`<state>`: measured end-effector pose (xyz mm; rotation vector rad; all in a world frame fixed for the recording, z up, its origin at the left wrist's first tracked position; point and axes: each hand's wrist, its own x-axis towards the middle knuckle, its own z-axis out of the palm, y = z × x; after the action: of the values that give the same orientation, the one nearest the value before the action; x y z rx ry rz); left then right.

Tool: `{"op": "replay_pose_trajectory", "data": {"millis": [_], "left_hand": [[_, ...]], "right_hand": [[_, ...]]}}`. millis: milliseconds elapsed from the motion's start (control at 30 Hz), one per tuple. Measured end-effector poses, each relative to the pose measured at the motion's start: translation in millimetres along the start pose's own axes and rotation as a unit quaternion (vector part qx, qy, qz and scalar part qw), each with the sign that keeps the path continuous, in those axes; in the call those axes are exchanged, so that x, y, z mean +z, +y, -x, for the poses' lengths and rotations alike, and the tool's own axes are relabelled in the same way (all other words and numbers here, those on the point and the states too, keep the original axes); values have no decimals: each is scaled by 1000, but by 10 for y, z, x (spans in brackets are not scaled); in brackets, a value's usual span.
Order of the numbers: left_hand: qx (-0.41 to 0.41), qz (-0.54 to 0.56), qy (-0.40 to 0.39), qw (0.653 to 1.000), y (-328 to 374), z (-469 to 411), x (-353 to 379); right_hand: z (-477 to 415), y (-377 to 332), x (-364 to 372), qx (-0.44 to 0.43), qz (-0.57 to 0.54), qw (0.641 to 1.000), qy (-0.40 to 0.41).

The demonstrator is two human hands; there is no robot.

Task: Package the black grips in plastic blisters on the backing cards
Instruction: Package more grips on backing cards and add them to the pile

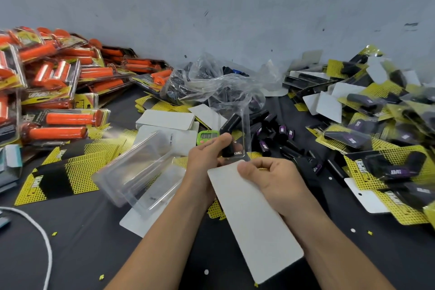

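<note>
My left hand [207, 155] grips a clear plastic blister [244, 122] with black grips [229, 128] inside it, held upright over the middle of the table. My right hand [270, 179] pinches the top edge of a backing card [254, 223], white side up, just below the blister. Loose black grips [277, 134] with purple labels lie behind my hands. A stack of empty blisters [138, 167] lies to the left on yellow-and-black cards [66, 172].
Packaged orange grips [54, 92] are heaped at the left. Finished black-grip packs [381, 139] pile up on the right. A crumpled clear bag [211, 85] lies by the wall, a green timer [207, 136] sits behind my left hand, and a white cable [44, 238] curls at the lower left.
</note>
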<state>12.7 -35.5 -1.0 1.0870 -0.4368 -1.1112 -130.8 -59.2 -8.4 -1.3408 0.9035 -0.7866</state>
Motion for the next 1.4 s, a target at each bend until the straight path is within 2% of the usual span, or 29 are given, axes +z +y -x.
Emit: {"op": "replay_pose_trajectory", "data": {"millis": [200,533,933,1200,1400], "left_hand": [[16,-43,0,999,-79,-110,-87],[143,-147,84,975,-103,-126,-112],[175,-236,96,951,-129,-123,-141],[179,-224,48,957,-94,-80,-102],[221,-281,41,933,-104,-66,-102]], "right_hand": [[-4,73,-2,-81,117,983,116],[-19,97,-33,-113,242,949,170],[14,82,-3,-140,287,930,183],[19,89,7,-127,276,929,213],[5,94,11,-120,264,930,224]]}}
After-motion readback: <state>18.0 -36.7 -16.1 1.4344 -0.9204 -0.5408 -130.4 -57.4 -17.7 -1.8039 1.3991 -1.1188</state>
